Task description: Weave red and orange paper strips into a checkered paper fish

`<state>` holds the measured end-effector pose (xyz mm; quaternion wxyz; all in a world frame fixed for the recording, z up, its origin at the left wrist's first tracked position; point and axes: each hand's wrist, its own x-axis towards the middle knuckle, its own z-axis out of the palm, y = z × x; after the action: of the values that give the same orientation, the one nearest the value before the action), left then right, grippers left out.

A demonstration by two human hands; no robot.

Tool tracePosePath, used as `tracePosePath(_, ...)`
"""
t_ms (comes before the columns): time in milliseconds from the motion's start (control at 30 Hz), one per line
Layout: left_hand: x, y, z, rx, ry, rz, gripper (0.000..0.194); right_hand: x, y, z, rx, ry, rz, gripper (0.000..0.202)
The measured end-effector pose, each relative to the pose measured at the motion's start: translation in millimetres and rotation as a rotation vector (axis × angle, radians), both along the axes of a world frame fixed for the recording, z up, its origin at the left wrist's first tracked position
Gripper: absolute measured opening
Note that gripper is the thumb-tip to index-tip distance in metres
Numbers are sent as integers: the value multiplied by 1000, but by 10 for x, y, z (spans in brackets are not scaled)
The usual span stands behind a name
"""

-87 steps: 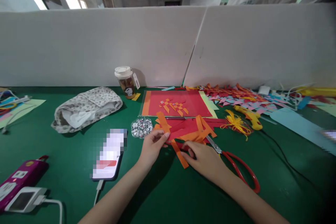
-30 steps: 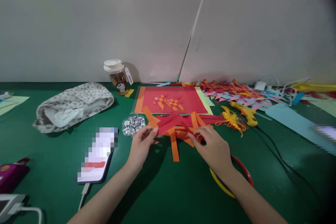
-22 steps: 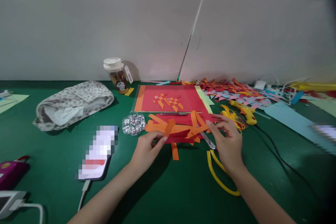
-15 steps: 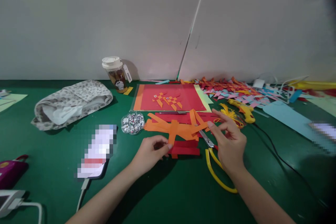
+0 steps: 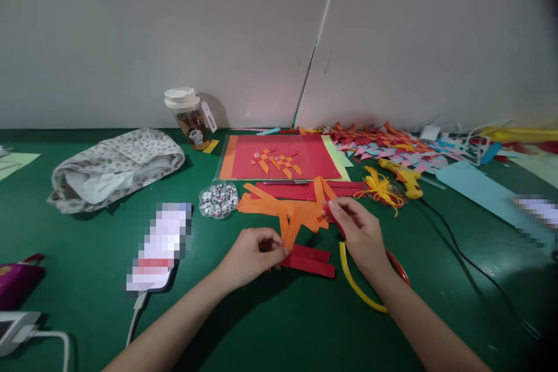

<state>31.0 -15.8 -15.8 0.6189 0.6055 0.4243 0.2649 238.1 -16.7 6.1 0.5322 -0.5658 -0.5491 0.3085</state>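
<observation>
Green covers the surface (image 5: 244, 337), and a pale wall (image 5: 174, 29) stands along its far edge. Near the middle, the left hand (image 5: 255, 253) has its grip shut on a bent orange strip (image 5: 293, 225) and the end of the red strips (image 5: 311, 267). The right hand (image 5: 360, 229) is close by, thumb and finger near each other next to a red bit and more orange paper (image 5: 257, 204). I cannot tell if it holds any.

It looks like the bending and lining up of strips is in hand. The next move seems to call for a tight left pinch, so nothing slips, and a gentle right hand.

Toward the far edge, a clear cup (image 5: 190, 122) with a white lid has something brown in it and leans a bit. Nearer the hands, a clear case (image 5: 219, 200) is full of little toy eyes. Left of them, a spotted cloth bag (image 5: 126, 154) lies on its side with something white in its mouth. A yellow loop (image 5: 345, 264) curves beside the right arm.
</observation>
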Motion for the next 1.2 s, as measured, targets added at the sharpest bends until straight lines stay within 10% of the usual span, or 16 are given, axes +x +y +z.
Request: tracePosePath(1200,39,-49,-25,4,33,-107,14,-60,-39,-40,-16,-225,158,17)
